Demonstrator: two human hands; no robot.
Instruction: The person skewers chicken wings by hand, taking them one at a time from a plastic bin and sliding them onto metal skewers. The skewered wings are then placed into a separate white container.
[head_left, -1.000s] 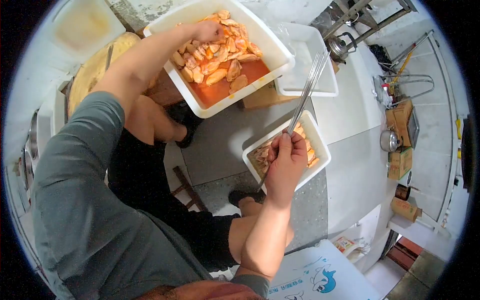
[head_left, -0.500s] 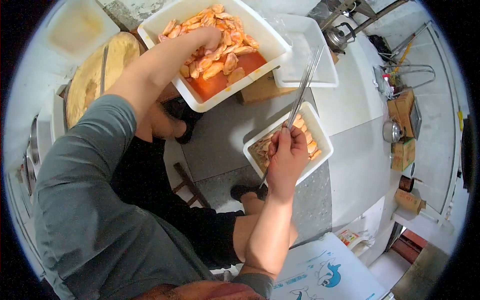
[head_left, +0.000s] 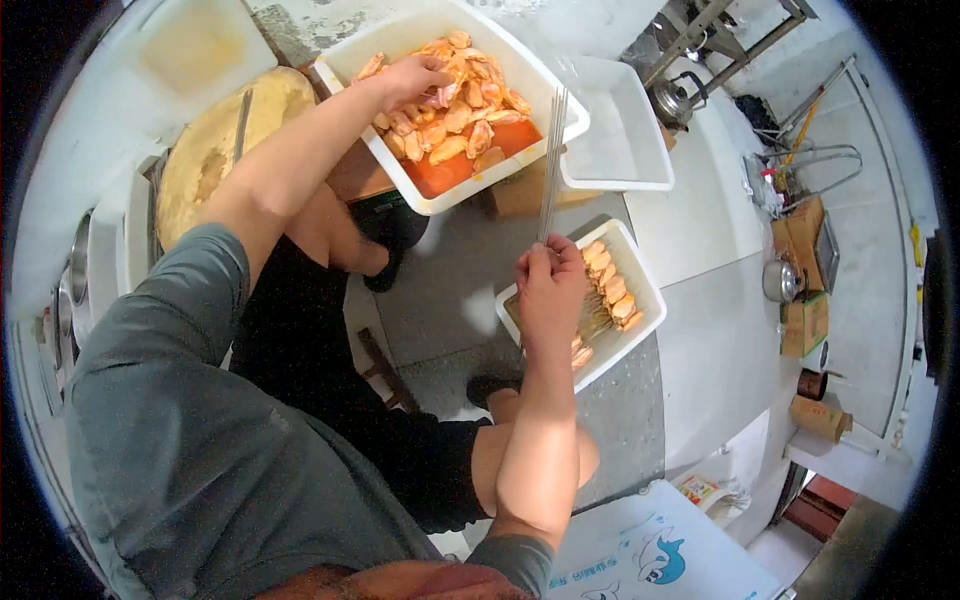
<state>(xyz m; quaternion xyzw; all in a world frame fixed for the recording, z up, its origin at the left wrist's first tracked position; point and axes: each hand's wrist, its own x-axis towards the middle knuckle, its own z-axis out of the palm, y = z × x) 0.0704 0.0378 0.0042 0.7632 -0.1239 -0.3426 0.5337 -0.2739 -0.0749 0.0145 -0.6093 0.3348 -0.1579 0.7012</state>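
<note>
My left hand [head_left: 408, 82] is at the left side of a large white tub [head_left: 400, 190], its fingers curled round a raw meat piece [head_left: 440, 97]. More orange-coated pieces [head_left: 458, 118] lie heaped there in red liquid. Upright in my right hand [head_left: 552, 285] is a bundle of thin metal skewers [head_left: 553, 170], with the fingers closed on their lower part. That hand is over the left part of a smaller white tray [head_left: 650, 315], where skewered meat pieces [head_left: 612, 285] lie in a row. My right hand and forearm hide part of this tray.
An empty white tray [head_left: 620, 180] adjoins the large tub. A round wooden board [head_left: 190, 180] with a metal bar on it is at the left. Kettles [head_left: 672, 100] and cardboard boxes [head_left: 805, 325] are at the right. A white lid with dolphin pictures [head_left: 620, 560] lies near my right arm.
My left hand has risen from the meat heap, and its fingers now show. My right hand has shifted left, with the skewers more upright, uncovering more of the skewered row. The view has shifted slightly.
</note>
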